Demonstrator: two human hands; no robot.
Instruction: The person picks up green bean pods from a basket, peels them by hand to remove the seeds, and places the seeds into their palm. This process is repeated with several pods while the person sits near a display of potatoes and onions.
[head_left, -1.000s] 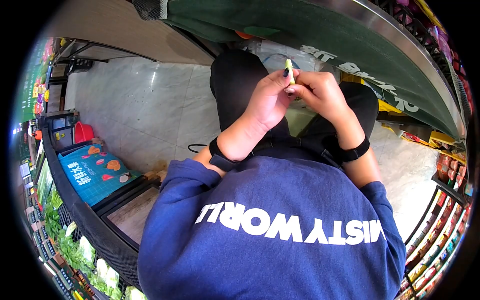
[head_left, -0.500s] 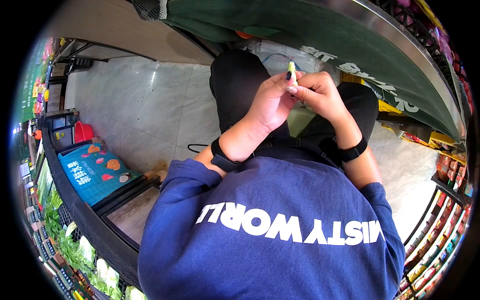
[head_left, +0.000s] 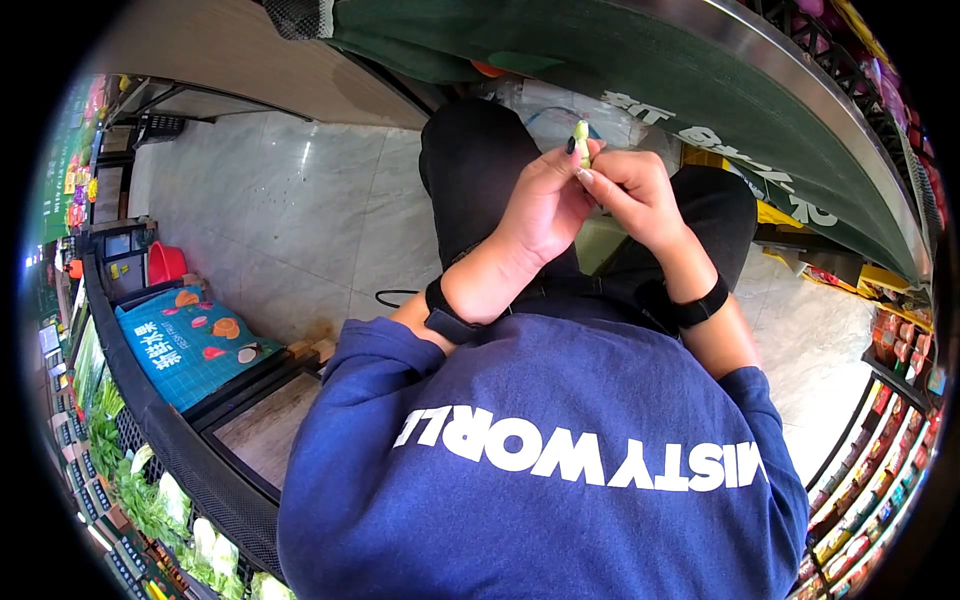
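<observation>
Over my lap, both hands come together around a small light-green piece [head_left: 583, 132], slim and pod-like; its exact kind is too small to make out. My left hand [head_left: 545, 208] is closed, pinching the piece near its middle with a dark-nailed thumb against the fingers. My right hand [head_left: 638, 190] is closed too, its thumb and fingertips pressed at the lower part of the piece. The upper tip sticks up above the fingers, while the lower end is partly hidden by them. Below the hands, a pale green surface [head_left: 598, 243] shows between my black-clad knees.
A dark green cloth [head_left: 720, 140] with white lettering hangs from a metal-edged stand ahead. To the left lie a blue printed box [head_left: 190, 345], a red basket [head_left: 167, 263] and leafy vegetables [head_left: 140, 500]. Packaged goods [head_left: 865, 490] fill racks at right. Grey tiles [head_left: 300, 210] cover the floor.
The light-green piece has turned slightly between my fingers, its tip a little to the left. My right hand has shifted a little, its thumb sliding along the piece. Both hands still grip it.
</observation>
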